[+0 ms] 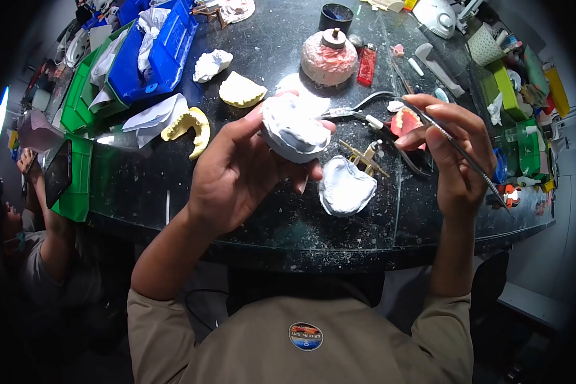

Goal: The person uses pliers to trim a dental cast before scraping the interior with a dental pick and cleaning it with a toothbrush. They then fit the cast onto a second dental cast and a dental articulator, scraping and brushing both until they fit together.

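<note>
My left hand is wrapped around a white plaster dental cast, held up over the bench with its ridged side showing. Between the fingers of my right hand is a slim metal carving tool, slanting down to the right. Under the held cast, a second white plaster cast lies by a brass articulator. Pliers with curved handles rest between my hands, partly covered. Behind my right fingers sits a pink denture base with teeth.
Yellowish casts and a horseshoe-shaped one lie left. At the back stand a pink-stained round burner, a red lighter and a dark cup. Blue bins and green bins line the left; another person's arm is beside them.
</note>
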### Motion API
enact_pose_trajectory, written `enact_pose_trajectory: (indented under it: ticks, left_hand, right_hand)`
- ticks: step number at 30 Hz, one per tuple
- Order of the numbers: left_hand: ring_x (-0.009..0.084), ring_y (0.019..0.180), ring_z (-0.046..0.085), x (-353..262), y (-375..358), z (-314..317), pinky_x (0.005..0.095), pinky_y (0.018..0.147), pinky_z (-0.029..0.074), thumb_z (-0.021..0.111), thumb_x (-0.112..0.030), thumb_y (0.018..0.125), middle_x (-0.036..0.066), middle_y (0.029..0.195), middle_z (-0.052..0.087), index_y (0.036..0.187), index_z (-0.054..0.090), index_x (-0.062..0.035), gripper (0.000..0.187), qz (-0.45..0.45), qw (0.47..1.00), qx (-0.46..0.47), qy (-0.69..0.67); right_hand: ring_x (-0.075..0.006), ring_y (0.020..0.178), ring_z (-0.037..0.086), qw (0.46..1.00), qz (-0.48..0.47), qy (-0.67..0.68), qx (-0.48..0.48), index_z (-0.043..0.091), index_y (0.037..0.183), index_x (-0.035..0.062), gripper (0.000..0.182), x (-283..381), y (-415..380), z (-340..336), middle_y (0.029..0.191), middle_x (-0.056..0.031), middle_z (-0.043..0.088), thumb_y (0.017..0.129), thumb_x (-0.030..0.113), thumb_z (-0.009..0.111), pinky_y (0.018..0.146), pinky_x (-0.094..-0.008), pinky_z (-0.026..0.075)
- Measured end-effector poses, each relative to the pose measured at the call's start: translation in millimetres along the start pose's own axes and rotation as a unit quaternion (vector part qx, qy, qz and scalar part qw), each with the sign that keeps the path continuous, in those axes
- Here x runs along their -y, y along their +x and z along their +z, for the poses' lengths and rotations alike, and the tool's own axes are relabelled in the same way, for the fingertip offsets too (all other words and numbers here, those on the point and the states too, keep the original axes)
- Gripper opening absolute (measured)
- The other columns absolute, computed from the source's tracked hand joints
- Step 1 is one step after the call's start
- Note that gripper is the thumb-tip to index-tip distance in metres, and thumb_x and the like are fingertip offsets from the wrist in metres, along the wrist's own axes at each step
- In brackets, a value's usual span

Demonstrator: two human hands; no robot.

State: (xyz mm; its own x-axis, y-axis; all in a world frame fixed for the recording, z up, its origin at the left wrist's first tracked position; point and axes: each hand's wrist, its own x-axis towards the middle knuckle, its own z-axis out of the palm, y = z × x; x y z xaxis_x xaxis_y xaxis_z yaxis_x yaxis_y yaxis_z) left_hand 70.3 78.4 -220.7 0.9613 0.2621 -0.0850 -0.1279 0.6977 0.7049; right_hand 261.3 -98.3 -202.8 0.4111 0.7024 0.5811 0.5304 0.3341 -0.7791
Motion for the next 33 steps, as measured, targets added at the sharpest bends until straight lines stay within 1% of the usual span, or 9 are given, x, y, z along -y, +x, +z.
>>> enact_pose_trajectory:
  ticks: [3,7,13,16,19,25,28,31,33]
  left_hand:
    - [0.0286,0.086,0.062,-1.1,1.7,-2.2,0.0303,0.066,0.050,0.020,-0.039,0.101,0.036,0.138,0.040,0.148,0.022,0.0021,0.062,-0.011,0.998,0.015,-0.053]
    - [0.0279,0.080,0.062,-3.2,1.6,-0.5,0.0285,0.063,0.051,0.018,-0.039,0.101,0.039,0.135,0.040,0.147,0.021,0.0047,0.063,-0.018,0.996,0.004,-0.084]
    - [0.0240,0.071,0.061,-4.0,0.8,-0.4,0.0258,0.057,0.049,0.014,-0.039,0.101,0.039,0.131,0.045,0.147,0.022,0.0046,0.064,-0.027,0.996,0.006,-0.087]
    - [0.0230,0.068,0.061,-5.0,0.7,2.5,0.0246,0.054,0.049,0.014,-0.039,0.101,0.038,0.130,0.046,0.147,0.022,0.0043,0.064,-0.032,0.997,-0.007,-0.076]
    - [0.0229,0.068,0.062,-4.9,0.7,2.4,0.0245,0.054,0.049,0.014,-0.040,0.101,0.038,0.130,0.047,0.147,0.022,0.0037,0.064,-0.035,0.996,-0.009,-0.079]
    - [0.0231,0.068,0.062,-4.6,1.9,1.0,0.0253,0.053,0.049,0.014,-0.039,0.100,0.039,0.130,0.046,0.149,0.019,0.0004,0.063,-0.030,0.996,-0.011,-0.081]
    - [0.0233,0.068,0.061,-4.7,2.5,1.0,0.0259,0.053,0.049,0.015,-0.038,0.100,0.039,0.129,0.046,0.149,0.019,-0.0003,0.062,-0.018,0.997,-0.009,-0.070]
    - [0.0233,0.067,0.060,-5.1,3.4,0.7,0.0262,0.054,0.050,0.016,-0.037,0.100,0.040,0.129,0.046,0.148,0.019,0.0004,0.061,-0.011,0.998,-0.014,-0.062]
    - [0.0232,0.067,0.059,-6.7,4.0,1.8,0.0260,0.055,0.049,0.017,-0.037,0.100,0.040,0.129,0.046,0.147,0.021,0.0009,0.061,-0.001,0.998,-0.025,-0.049]
  right_hand:
    - [-0.0195,0.069,0.069,1.000,-0.019,-0.007,0.009,0.057,0.109,-0.0052,0.018,-2.6,-0.7,0.9,0.110,-0.0238,0.064,0.095,0.005,0.055,0.066,-0.0283,0.056]
    - [-0.0183,0.065,0.068,0.999,-0.031,-0.004,0.006,0.057,0.109,-0.0048,0.018,-4.3,-1.9,1.5,0.111,-0.0235,0.064,0.096,0.006,0.053,0.066,-0.0288,0.055]
    - [-0.0170,0.067,0.068,1.000,0.002,0.013,0.009,0.058,0.108,-0.0036,0.017,0.7,-2.8,4.3,0.113,-0.0237,0.064,0.096,0.006,0.051,0.068,-0.0286,0.055]
    - [-0.0194,0.065,0.068,0.994,-0.027,-0.086,0.060,0.054,0.114,0.0004,0.021,0.0,-0.9,-1.1,0.116,-0.0309,0.060,0.100,0.013,0.045,0.071,-0.0310,0.054]
    - [-0.0154,0.074,0.067,0.999,-0.016,-0.047,0.020,0.059,0.108,-0.0035,0.017,-0.8,-1.0,2.6,0.115,-0.0232,0.063,0.095,0.002,0.050,0.073,-0.0277,0.054]
    - [-0.0153,0.088,0.065,0.998,-0.024,-0.056,0.005,0.064,0.104,-0.0047,0.018,-0.6,1.1,1.0,0.114,-0.0216,0.063,0.095,-0.001,0.049,0.077,-0.0276,0.053]
    - [-0.0175,0.086,0.066,0.998,-0.019,-0.056,-0.010,0.065,0.103,-0.0044,0.017,-1.1,1.1,2.8,0.114,-0.0222,0.063,0.096,0.003,0.051,0.075,-0.0287,0.054]
    - [-0.0194,0.085,0.067,0.999,-0.005,-0.044,-0.012,0.066,0.101,-0.0038,0.018,0.9,1.1,7.6,0.115,-0.0215,0.064,0.095,0.011,0.057,0.073,-0.0299,0.055]
    - [-0.0212,0.082,0.067,0.992,-0.006,-0.106,0.071,0.067,0.100,-0.0016,0.021,3.2,-0.6,1.2,0.111,-0.0189,0.065,0.092,0.017,0.062,0.071,-0.0321,0.056]
